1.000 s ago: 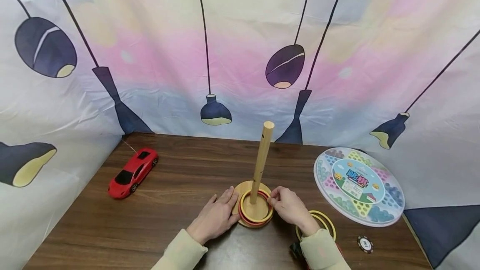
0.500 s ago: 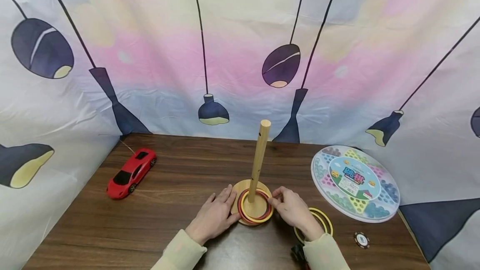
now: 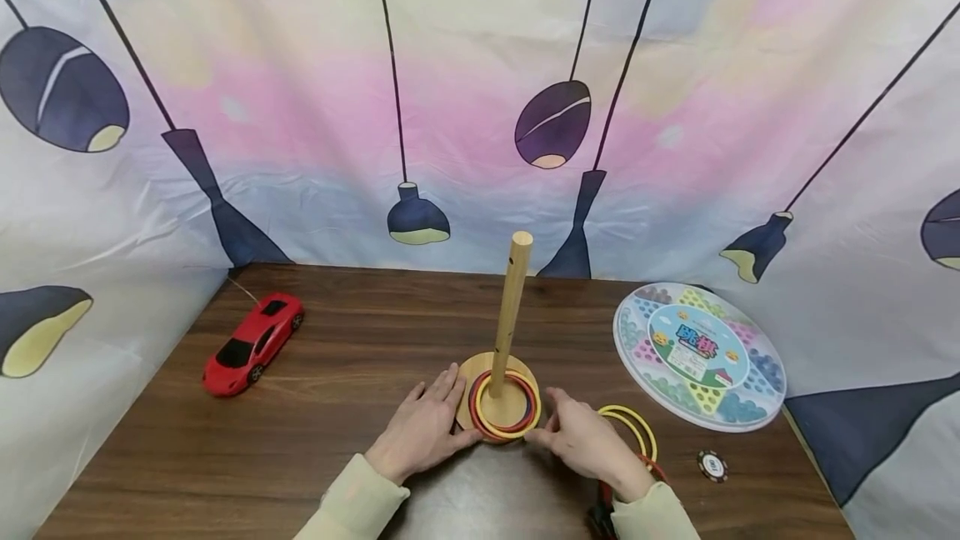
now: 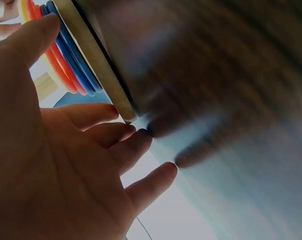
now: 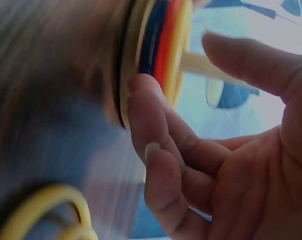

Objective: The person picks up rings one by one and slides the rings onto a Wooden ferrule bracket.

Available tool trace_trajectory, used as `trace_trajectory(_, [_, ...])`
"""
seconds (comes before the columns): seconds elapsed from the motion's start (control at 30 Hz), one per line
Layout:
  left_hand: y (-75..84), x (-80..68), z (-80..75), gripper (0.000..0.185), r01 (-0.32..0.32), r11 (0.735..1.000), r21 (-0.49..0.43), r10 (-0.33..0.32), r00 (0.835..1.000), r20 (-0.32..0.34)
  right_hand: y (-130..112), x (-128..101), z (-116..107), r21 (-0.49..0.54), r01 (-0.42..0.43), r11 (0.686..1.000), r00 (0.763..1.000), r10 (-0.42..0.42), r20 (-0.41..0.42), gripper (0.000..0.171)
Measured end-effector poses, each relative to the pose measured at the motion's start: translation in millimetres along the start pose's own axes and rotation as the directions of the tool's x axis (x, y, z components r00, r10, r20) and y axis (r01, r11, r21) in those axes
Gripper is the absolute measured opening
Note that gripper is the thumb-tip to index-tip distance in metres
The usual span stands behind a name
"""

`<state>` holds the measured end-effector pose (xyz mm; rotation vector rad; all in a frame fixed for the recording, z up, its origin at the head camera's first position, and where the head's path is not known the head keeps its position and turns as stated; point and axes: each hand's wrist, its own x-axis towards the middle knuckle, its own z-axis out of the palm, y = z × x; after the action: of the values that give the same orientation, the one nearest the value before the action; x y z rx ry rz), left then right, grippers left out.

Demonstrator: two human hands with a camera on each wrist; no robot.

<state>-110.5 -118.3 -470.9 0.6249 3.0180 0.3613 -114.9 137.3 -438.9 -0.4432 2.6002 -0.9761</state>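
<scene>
Dark wood table (image 3: pixel 360 332) before a lamp-printed pastel backdrop (image 3: pixel 465 90).

A red toy car (image 3: pixel 251 342) is sitting off to my left on the brown table (image 3: pixel 352 332), nose angled toward me. On my right a round marble game board (image 3: pixel 699 355) is lying flat, with a poker chip (image 3: pixel 712 465) resting just in front of it. A lamp-printed cloth (image 3: pixel 465 90) is hanging behind.
</scene>
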Motion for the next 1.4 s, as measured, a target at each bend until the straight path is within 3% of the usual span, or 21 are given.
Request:
trace_trajectory(0.13, [0.1, 2.1, 0.4, 0.083, 0.021, 1.0, 0.004, -0.021, 1.0, 0.01, -3.5, 9.1, 10.8, -0.06, -0.002, 0.998, 1.0, 0.001, -0.022, 0.09])
trace_trajectory(0.23, [0.3, 3.0, 0.7, 0.083, 0.028, 1.0, 0.006, -0.028, 1.0, 0.015, -3.9, 15.7, 16.3, -0.073, -0.009, 0.997, 0.999, 0.006, -0.041, 0.086])
trace_trajectory(0.47, [0.3, 2.4, 1.2, 0.082, 0.028, 1.0, 0.013, -0.028, 1.0, 0.014, -3.9, 22.6, 21.1, 0.006, 0.038, 0.999, 0.997, -0.038, -0.064, 0.072])
trace_trajectory(0.63, [1.4, 2.8, 0.6, 0.082, 0.036, 0.999, 0.005, -0.036, 0.999, 0.013, -4.2, 23.0, 17.7, 0.059, 0.024, 0.998, 0.998, -0.021, -0.057, 0.08])
trace_trajectory(0.77, [2.0, 2.4, -0.2, 0.081, 0.034, 0.999, -0.004, -0.034, 0.999, 0.022, -4.1, 13.0, 9.5, 0.028, -0.01, 1.0, 0.997, 0.012, -0.077, 0.091])
trace_trajectory(0.9, [2.0, 2.5, -0.8, 0.081, 0.036, 0.999, -0.004, -0.036, 0.999, 0.029, -0.6, -2.3, -8.2, -0.08, -0.061, 0.995, 0.984, 0.047, -0.17, 0.08])
trace_trajectory(1.03, [2.5, 2.7, -1.4, 0.08, 0.035, 0.999, -0.009, -0.035, 0.999, 0.03, 13.7, -22.9, -33.2, -0.208, -0.157, 0.966, 0.959, 0.098, -0.267, 0.067])
trace_trajectory(1.17, [2.7, 2.4, -1.8, 0.08, 0.038, 0.999, -0.015, -0.038, 0.999, 0.033, 35.8, -43.8, -55.0, -0.295, -0.225, 0.929, 0.943, 0.132, -0.305, 0.065])
trace_trajectory(1.4, [2.4, 2.3, -2.6, 0.079, 0.043, 0.999, -0.026, -0.042, 0.998, 0.042, 69.2, -63.9, -66.3, -0.272, -0.32, 0.907, 0.924, 0.236, -0.3, 0.069])
